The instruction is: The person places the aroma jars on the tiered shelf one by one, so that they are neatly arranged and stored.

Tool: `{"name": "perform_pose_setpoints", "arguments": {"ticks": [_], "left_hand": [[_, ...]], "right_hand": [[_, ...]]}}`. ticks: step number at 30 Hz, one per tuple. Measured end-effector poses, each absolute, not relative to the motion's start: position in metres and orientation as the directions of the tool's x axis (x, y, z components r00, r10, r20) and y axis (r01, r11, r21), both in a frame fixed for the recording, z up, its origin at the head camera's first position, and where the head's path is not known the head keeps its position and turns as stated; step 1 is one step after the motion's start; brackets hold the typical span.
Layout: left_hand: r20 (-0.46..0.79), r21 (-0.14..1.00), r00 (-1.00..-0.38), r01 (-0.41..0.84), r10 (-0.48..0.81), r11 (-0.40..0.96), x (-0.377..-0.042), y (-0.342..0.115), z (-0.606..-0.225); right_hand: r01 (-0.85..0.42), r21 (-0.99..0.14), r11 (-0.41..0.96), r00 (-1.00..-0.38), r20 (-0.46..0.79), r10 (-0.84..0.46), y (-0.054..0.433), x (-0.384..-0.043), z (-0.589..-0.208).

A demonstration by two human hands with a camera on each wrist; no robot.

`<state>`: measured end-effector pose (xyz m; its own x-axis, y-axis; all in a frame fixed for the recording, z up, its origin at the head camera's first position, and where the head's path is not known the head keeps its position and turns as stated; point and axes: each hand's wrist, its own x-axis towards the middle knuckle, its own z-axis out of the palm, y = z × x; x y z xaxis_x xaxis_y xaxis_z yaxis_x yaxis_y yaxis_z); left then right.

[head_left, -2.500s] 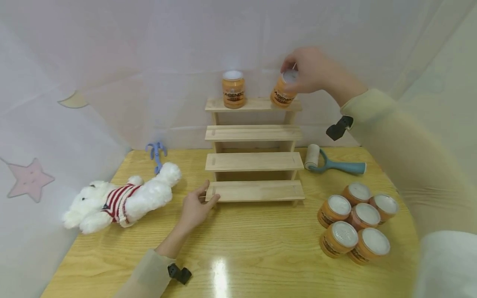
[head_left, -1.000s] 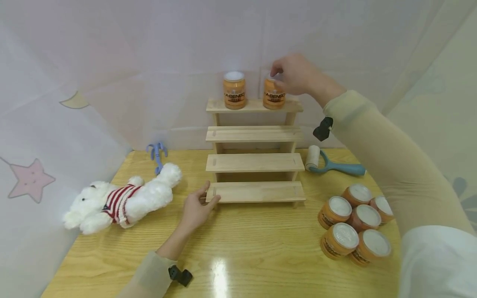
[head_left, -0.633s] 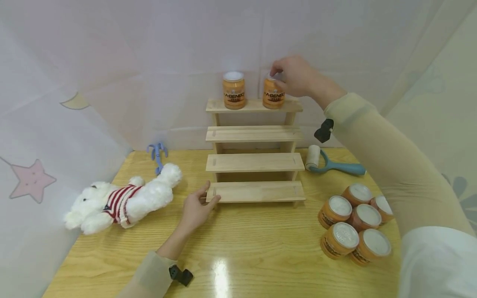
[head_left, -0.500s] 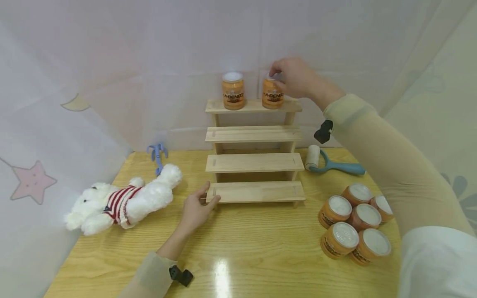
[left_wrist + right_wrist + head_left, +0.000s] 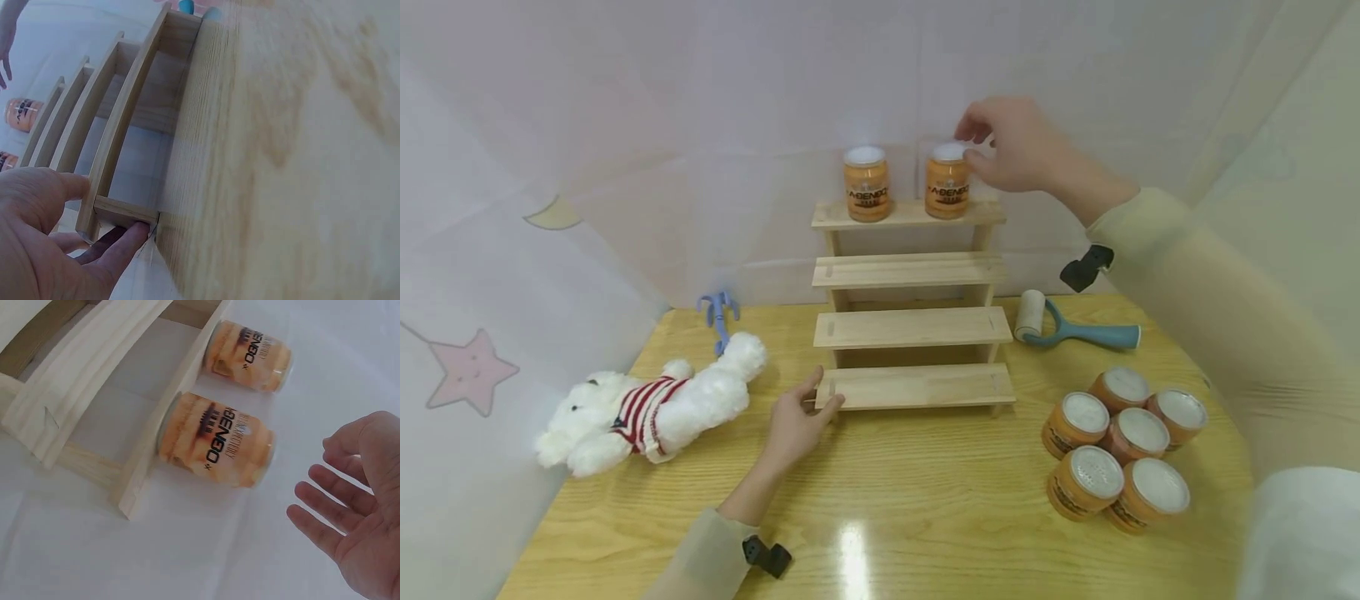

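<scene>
A four-step wooden shelf stand (image 5: 913, 327) stands at the back of the table. On its top step, two orange jars with pale lids stand upright: a left jar (image 5: 867, 193) and a right jar (image 5: 947, 190). My right hand (image 5: 1018, 148) is just right of the right jar's lid, fingers loosely bent. In the right wrist view a gap shows between that hand and the right jar (image 5: 215, 440). My left hand (image 5: 793, 425) grips the left end of the bottom step. The left wrist view has its thumb on the board and fingers against the end support (image 5: 125, 211).
Several more orange jars (image 5: 1142, 433) are grouped on the table (image 5: 910, 517) at right. Behind them lies a blue-handled roller (image 5: 1090, 335). A white plush toy (image 5: 700, 408) in a striped sweater lies at left, near a blue pronged object (image 5: 719, 321).
My right hand set the tilted jar upright on the top step, paused with fingers at its lid, then let go and moved right. My left hand stayed on the stand.
</scene>
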<state>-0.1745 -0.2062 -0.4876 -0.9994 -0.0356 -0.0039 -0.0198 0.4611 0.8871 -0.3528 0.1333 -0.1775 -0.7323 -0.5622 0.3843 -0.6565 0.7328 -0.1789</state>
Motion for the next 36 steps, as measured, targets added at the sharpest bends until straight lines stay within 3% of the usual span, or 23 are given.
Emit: {"name": "perform_pose_setpoints", "arguments": {"ticks": [12,17,25,36], "left_hand": [[-0.028,0.876,-0.999,-0.045,-0.042,0.479,-0.175,-0.209,-0.487],[-0.026,0.881,-0.999,-0.042,-0.04,0.472,-0.177,-0.209,-0.486],[-0.013,0.884,-0.999,-0.027,-0.033,0.467,-0.176,-0.207,-0.486],[-0.017,0.865,-0.999,-0.029,-0.029,0.5,-0.177,-0.209,-0.485]], "right_hand": [[-0.735,-0.095,0.671,-0.648,0.387,-0.655,0.184,-0.306,-0.187],[-0.719,-0.065,0.692,-0.654,0.4,-0.642,0.21,-0.296,-0.198],[-0.704,0.013,0.71,-0.671,0.315,-0.671,0.239,-0.278,-0.22],[-0.685,-0.124,0.718,-0.728,0.151,-0.669,0.265,-0.259,-0.271]]}}
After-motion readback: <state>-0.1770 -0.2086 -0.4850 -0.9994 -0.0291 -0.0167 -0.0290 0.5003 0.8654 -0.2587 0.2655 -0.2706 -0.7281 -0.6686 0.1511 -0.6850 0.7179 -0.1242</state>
